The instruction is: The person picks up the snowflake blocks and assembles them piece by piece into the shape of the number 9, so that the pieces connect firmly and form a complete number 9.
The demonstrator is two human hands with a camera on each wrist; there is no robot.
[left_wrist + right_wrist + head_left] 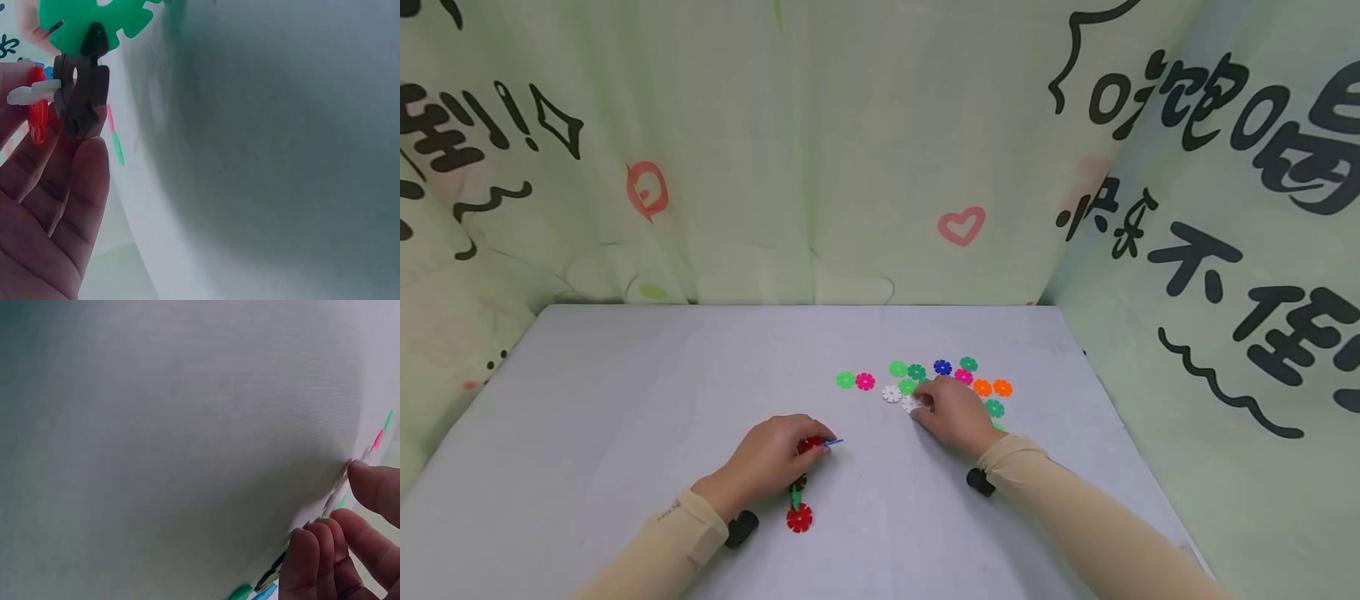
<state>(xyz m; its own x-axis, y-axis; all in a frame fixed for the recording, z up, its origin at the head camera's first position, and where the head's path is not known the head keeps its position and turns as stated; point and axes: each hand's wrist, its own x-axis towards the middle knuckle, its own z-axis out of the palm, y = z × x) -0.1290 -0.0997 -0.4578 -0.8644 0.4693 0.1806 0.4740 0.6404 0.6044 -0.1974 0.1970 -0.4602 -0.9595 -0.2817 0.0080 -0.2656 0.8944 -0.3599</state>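
Observation:
My left hand (775, 457) grips a chain of interlocked flower-shaped plastic discs. In the left wrist view a red disc (39, 103), a white disc (31, 94), a dark disc (81, 97) and a green disc (100, 25) are joined. A blue disc (833, 442) sticks out past my left fingertips, and another red disc (800, 517) hangs at the chain's near end. My right hand (955, 410) reaches down at the loose discs, thumb and forefinger apart around a white disc (909, 403) on the table. Whether the fingers touch it is unclear.
Loose discs lie toward the back right: a pink disc (865, 382), a blue disc (942, 367), an orange disc (1002, 387), several green ones and another white disc (891, 394). The white table (625, 375) meets printed curtains (880, 150) at its back and sides.

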